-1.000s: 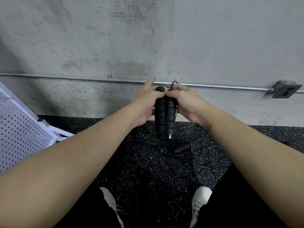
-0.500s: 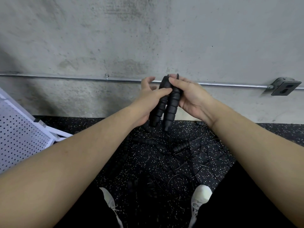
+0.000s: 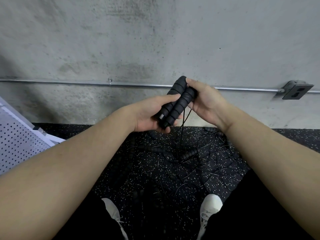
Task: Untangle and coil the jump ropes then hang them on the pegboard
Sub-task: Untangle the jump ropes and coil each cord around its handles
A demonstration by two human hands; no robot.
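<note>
Black handles [image 3: 174, 103] gripped by curled left hand [image 3: 152, 115]; right hand [image 3: 204, 99] seemingly pinches them.

Stained grey concrete wall [image 3: 155, 40] carrying a horizontal metal conduit pipe [image 3: 69, 82] to a grey outlet box [image 3: 297, 90]; black white-speckled rubber floor [image 3: 135, 170] below.

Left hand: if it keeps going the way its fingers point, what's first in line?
The left hand points rightward and already grips the two paired handles. Past them, the right hand, holding the same handles from the other side, looks to be next, though depth is unclear.
</note>
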